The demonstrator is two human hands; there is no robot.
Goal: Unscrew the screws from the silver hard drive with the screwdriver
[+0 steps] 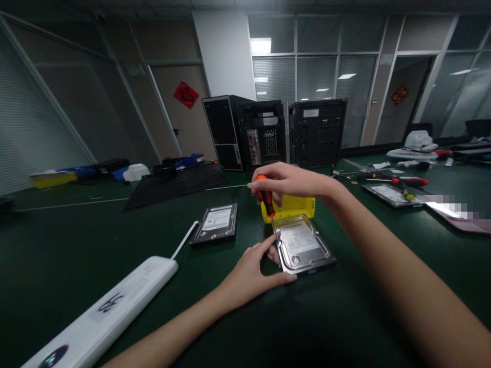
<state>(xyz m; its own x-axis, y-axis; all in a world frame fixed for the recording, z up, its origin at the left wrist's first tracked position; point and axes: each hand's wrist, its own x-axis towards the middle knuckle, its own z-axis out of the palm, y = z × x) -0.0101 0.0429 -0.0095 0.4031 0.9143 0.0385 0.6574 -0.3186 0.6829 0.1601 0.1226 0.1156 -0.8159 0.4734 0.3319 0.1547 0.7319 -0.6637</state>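
A silver hard drive [301,243] lies flat on the green tabletop, label side up. My left hand [263,263] grips its left side, with the thumb at the near edge and fingers along the left edge. Above the drive's far left corner, my right hand [278,181] is wrapped round the handle of a red-and-black screwdriver [269,204]. The screwdriver points down with its tip at that corner; whether it sits in a screw is too small to tell. Just behind the drive is a yellow plastic container [293,207], partly hidden by my right hand.
A second hard drive [216,223] lies to the left, near a white power strip [115,306]. Black computer cases [264,133] stand at the back. On the right are another drive [393,195], red-handled pliers [410,181] and other tools. A black mat [172,186] lies back left.
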